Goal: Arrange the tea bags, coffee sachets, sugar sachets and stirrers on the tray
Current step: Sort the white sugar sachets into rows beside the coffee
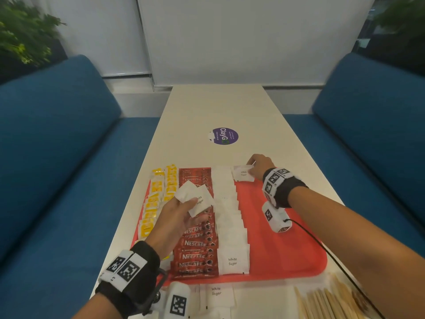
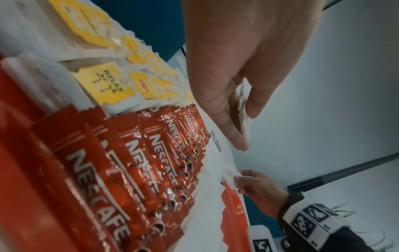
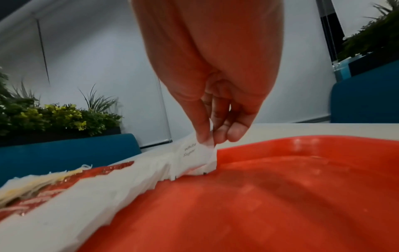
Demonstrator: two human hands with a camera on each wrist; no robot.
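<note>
A red tray [image 1: 282,249] lies on the white table. On it run a column of yellow tea bags [image 1: 154,203], a column of red Nescafe coffee sachets [image 1: 197,245] and a column of white sugar sachets [image 1: 230,217]. My right hand [image 1: 258,166] pinches a white sugar sachet [image 1: 242,173] at the tray's far edge, beside the top of the sugar column; the same sachet [image 3: 194,153] touches the tray. My left hand [image 1: 181,215] holds a small bunch of sugar sachets [image 1: 195,199] above the coffee column. Wooden stirrers [image 1: 326,302] lie on the table near the tray's front right corner.
More sugar sachets [image 1: 216,293] lie on the table in front of the tray. A purple round sticker [image 1: 224,136] marks the table further back. Blue sofas [image 1: 57,157] flank the table on both sides. The right part of the tray is bare red.
</note>
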